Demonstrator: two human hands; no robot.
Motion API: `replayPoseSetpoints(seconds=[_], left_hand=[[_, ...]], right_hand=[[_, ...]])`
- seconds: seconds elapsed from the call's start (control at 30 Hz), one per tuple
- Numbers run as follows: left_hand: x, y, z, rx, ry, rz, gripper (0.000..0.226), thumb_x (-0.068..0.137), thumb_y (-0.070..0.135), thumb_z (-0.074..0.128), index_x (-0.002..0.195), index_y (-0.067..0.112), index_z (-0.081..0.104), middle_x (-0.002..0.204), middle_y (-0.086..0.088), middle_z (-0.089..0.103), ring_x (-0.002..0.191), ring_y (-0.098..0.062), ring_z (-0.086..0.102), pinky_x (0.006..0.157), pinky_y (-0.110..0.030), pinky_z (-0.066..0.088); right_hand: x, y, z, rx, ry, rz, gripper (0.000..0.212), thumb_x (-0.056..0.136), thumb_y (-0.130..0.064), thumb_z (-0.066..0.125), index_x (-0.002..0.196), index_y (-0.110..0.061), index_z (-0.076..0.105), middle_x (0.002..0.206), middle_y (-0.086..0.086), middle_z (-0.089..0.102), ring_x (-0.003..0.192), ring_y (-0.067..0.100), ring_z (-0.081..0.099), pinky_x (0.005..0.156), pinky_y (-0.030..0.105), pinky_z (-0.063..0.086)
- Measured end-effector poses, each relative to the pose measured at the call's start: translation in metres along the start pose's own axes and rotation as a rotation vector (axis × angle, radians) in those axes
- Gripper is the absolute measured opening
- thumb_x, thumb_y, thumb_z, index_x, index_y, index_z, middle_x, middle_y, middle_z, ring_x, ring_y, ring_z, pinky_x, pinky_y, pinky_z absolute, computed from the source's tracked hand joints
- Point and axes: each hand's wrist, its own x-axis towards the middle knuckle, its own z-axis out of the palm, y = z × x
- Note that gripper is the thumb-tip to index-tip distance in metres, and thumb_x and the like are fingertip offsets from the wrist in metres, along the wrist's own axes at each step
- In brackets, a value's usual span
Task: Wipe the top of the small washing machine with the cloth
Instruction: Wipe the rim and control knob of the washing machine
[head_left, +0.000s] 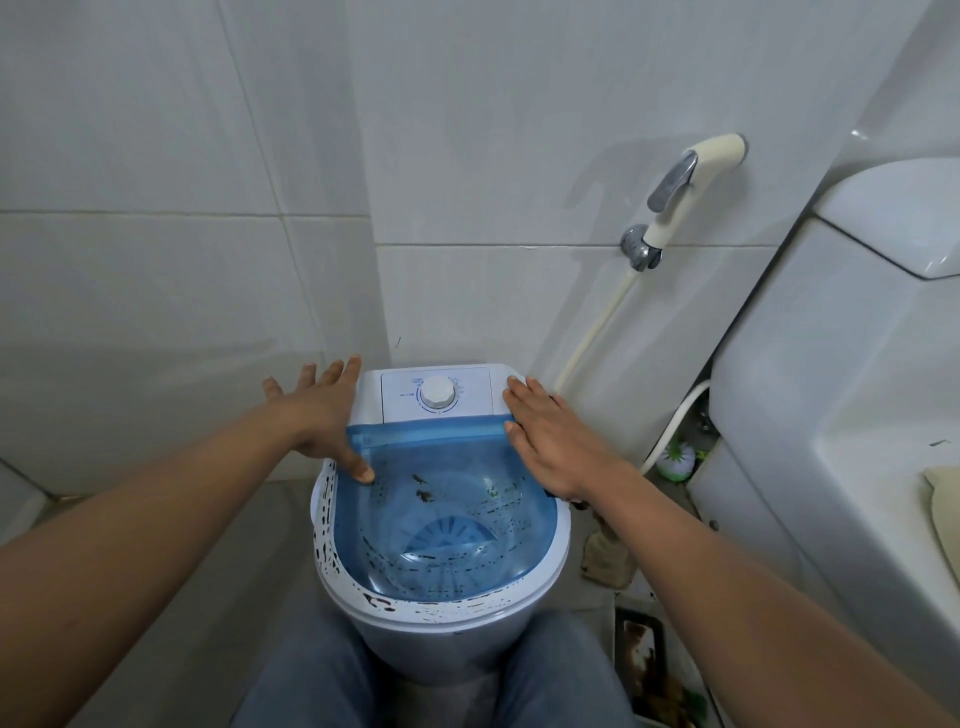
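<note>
The small washing machine (441, 519) stands on the floor between the knees, left hand (322, 415) spread at its left edge with thumb on the blue lid (447, 447), right hand (550, 441) flat on its right rim, grip apart on both, probably steadying it, cloth in neither hand.

left forearm (156, 525): showing bare from wrist to frame edge;
right forearm (769, 582): showing bare from wrist to frame edge as well;
left hand (324, 415): going uncovered;
right hand (550, 447): going uncovered too;
trousers (306, 680): covering both thighs in faded blue-grey cloth looking like denim, creasing softly along the bottom edge
</note>
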Motion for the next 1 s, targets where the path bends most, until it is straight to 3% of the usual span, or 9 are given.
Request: replayPoseSetpoints(seconds=[0.43, 0.6, 0.8, 1.0], left_hand=[[-0.002, 0.003, -0.001, -0.008, 0.007, -0.014, 0.168, 0.043, 0.068, 0.09, 0.152, 0.023, -0.029, 0.167, -0.001, -0.017, 0.152, -0.033, -0.016, 0.115, -0.072, -0.002], [-0.005, 0.003, 0.0, -0.008, 0.023, -0.015, 0.168, 0.042, 0.068, 0.089, 0.152, 0.022, -0.028, 0.167, -0.002, -0.016, 0.152, -0.034, -0.015, 0.114, -0.073, 0.0], [-0.007, 0.001, 0.002, -0.03, 0.043, -0.018, 0.166, 0.043, 0.068, 0.089, 0.153, 0.022, -0.027, 0.167, -0.002, -0.015, 0.153, -0.034, -0.014, 0.114, -0.074, 0.0], [-0.006, 0.001, 0.002, -0.036, 0.043, -0.013, 0.167, 0.043, 0.067, 0.09, 0.153, 0.022, -0.028, 0.167, -0.002, -0.016, 0.152, -0.034, -0.015, 0.114, -0.074, -0.001]], right_hand=[[-0.051, -0.032, 0.013, 0.079, 0.034, 0.164, 0.065, 0.104, -0.049, 0.016, 0.157, -0.012, 0.009, 0.165, 0.002, -0.002, 0.151, 0.016, -0.008, 0.122, 0.04, -0.002], [-0.08, -0.053, 0.029, -0.067, 0.101, 0.173, 0.072, 0.099, -0.055, 0.008, 0.156, -0.011, 0.012, 0.165, 0.005, 0.0, 0.151, 0.019, -0.006, 0.122, 0.043, -0.001], [-0.102, -0.076, 0.047, -0.166, 0.22, 0.081, 0.068, 0.101, -0.052, 0.013, 0.155, -0.012, 0.024, 0.164, 0.005, 0.013, 0.151, 0.018, 0.003, 0.122, 0.046, 0.007], [-0.114, -0.088, 0.05, -0.175, 0.211, -0.057, 0.063, 0.104, -0.046, 0.016, 0.155, -0.01, 0.02, 0.165, 0.006, 0.008, 0.151, 0.016, 0.002, 0.121, 0.045, 0.011]])
